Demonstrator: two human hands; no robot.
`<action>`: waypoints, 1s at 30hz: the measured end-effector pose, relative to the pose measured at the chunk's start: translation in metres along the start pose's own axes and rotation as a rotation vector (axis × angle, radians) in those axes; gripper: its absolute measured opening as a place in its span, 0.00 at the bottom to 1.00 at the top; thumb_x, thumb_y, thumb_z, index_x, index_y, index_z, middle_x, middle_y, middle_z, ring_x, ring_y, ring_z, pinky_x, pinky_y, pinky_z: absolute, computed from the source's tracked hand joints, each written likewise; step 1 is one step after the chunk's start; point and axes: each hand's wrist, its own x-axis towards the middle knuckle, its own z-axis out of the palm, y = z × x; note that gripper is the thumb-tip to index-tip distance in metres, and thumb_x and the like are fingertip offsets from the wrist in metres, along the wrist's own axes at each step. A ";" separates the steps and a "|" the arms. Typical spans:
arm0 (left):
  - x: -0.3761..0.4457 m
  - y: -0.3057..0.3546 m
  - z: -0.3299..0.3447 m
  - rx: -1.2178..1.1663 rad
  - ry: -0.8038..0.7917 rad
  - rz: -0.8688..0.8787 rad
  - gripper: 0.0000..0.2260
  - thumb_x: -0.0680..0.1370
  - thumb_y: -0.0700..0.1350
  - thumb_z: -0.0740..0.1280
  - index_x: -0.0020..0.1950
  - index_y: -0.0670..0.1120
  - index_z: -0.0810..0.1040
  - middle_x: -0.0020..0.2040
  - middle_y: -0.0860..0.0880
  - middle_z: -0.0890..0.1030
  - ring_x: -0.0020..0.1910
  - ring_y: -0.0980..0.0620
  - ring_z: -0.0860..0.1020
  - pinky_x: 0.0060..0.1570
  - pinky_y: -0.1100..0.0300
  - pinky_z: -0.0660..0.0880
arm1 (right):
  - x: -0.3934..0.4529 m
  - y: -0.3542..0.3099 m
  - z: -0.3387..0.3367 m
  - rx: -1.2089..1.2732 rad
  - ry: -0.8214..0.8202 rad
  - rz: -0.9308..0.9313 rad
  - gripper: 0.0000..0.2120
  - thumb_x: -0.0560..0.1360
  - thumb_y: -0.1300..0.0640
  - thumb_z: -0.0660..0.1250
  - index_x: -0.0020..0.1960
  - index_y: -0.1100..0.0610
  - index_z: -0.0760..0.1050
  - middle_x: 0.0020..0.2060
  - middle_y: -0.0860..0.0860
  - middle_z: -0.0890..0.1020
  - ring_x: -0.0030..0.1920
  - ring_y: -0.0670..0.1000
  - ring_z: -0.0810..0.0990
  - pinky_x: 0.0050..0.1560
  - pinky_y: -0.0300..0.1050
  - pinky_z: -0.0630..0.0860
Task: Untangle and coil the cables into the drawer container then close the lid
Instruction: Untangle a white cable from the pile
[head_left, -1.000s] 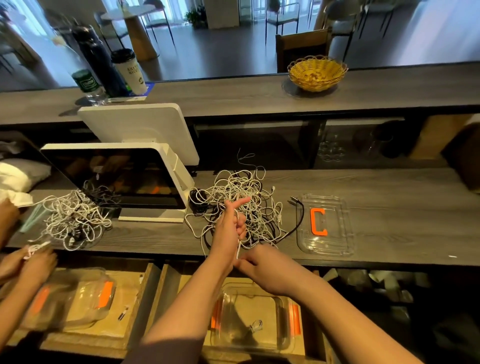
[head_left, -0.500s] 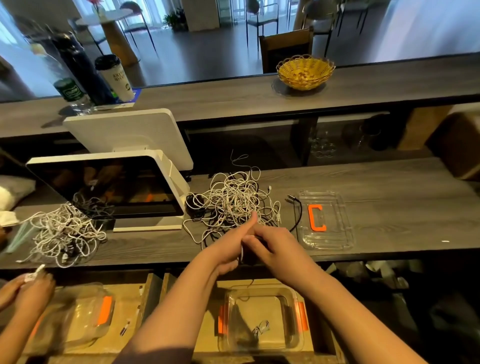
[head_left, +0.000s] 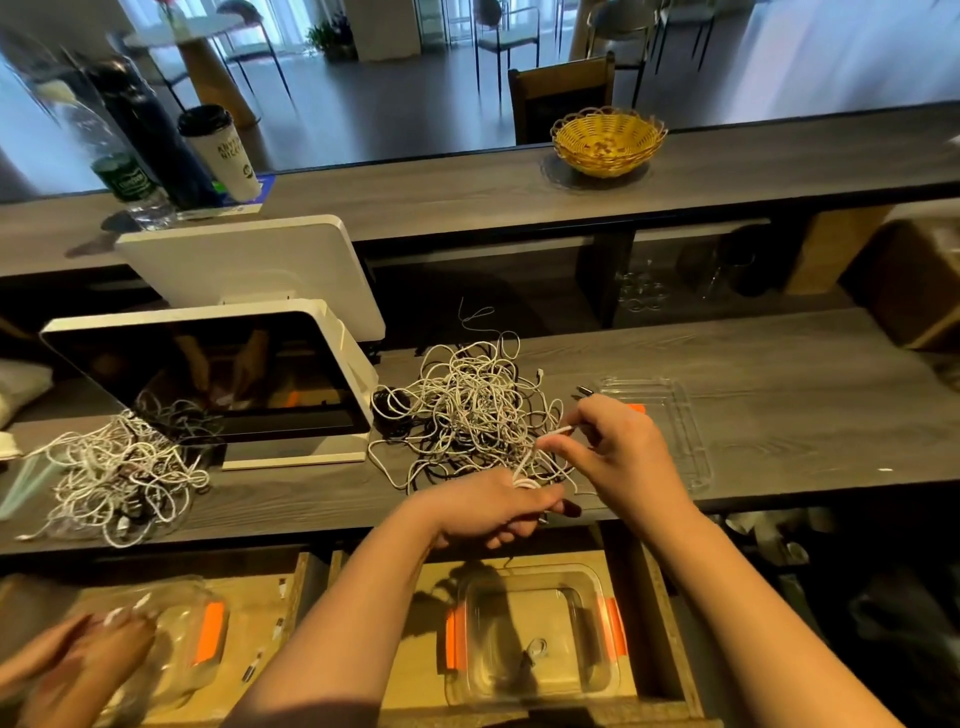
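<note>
A tangled pile of white and black cables (head_left: 467, 410) lies on the grey counter. My left hand (head_left: 493, 512) grips a small coil of white cable (head_left: 525, 483) at the counter's front edge. My right hand (head_left: 615, 452) pinches the free end of that same white cable just above and to the right. Below, in an open wooden drawer, sits a clear container (head_left: 535, 636) with orange clips and one small coiled cable inside. Its clear lid (head_left: 675, 415) rests on the counter to the right, partly behind my right hand.
A white point-of-sale screen (head_left: 218, 384) stands left of the pile. A second cable tangle (head_left: 119, 473) lies further left. Another person's hands (head_left: 78, 660) work over a second container (head_left: 192, 644) in the left drawer. A yellow basket (head_left: 608, 140) and bottles sit on the upper shelf.
My hands have separated: the right one rose and moved right, drawing out the white cable end, while the left dropped to the counter edge holding the coil. The camera tilted slightly.
</note>
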 end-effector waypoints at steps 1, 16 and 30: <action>0.001 -0.001 -0.003 0.051 0.015 0.005 0.23 0.81 0.63 0.58 0.63 0.48 0.80 0.31 0.55 0.70 0.30 0.57 0.67 0.35 0.64 0.69 | 0.000 0.003 0.000 0.004 0.015 0.008 0.14 0.70 0.46 0.75 0.42 0.56 0.78 0.34 0.42 0.73 0.35 0.39 0.71 0.35 0.35 0.64; 0.008 -0.018 -0.019 -0.699 0.383 0.255 0.21 0.83 0.59 0.52 0.66 0.53 0.78 0.56 0.43 0.85 0.54 0.46 0.84 0.54 0.50 0.82 | -0.004 0.014 0.026 0.095 -0.238 0.344 0.10 0.81 0.50 0.64 0.41 0.49 0.77 0.30 0.47 0.77 0.31 0.45 0.73 0.33 0.39 0.68; 0.037 -0.016 -0.023 -1.305 0.534 0.412 0.24 0.84 0.61 0.51 0.67 0.48 0.77 0.31 0.52 0.64 0.28 0.56 0.61 0.27 0.64 0.62 | -0.005 -0.010 0.071 0.043 -0.475 0.291 0.15 0.81 0.49 0.63 0.42 0.58 0.80 0.29 0.49 0.75 0.30 0.48 0.70 0.31 0.41 0.63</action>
